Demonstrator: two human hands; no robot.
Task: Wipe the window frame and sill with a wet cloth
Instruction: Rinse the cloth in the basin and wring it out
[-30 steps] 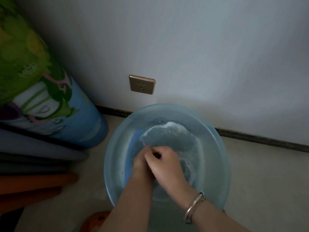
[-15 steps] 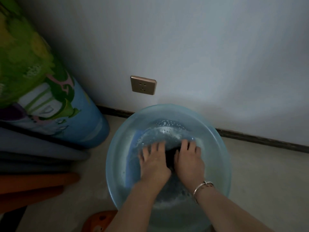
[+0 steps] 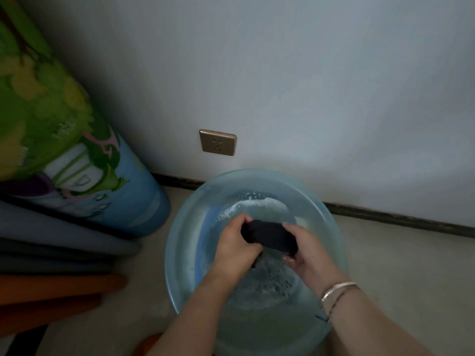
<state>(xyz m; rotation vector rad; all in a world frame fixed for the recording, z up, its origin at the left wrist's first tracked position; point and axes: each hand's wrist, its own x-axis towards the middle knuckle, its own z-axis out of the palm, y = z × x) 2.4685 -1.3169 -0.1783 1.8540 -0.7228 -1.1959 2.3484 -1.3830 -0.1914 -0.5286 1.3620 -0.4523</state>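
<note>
A big rolled mat (image 3: 77, 155) is leaning at the left beside the blue basin (image 3: 180, 240) under a wall socket (image 3: 218, 142), and the left hand (image 3: 235, 249) and right hand (image 3: 307, 250), flat in the water before, are now gripping the dark cloth (image 3: 270, 236) above it.

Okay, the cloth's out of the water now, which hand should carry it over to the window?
Probably the right hand: it wraps the bigger end of the cloth. The left hand grips only the other end.
</note>
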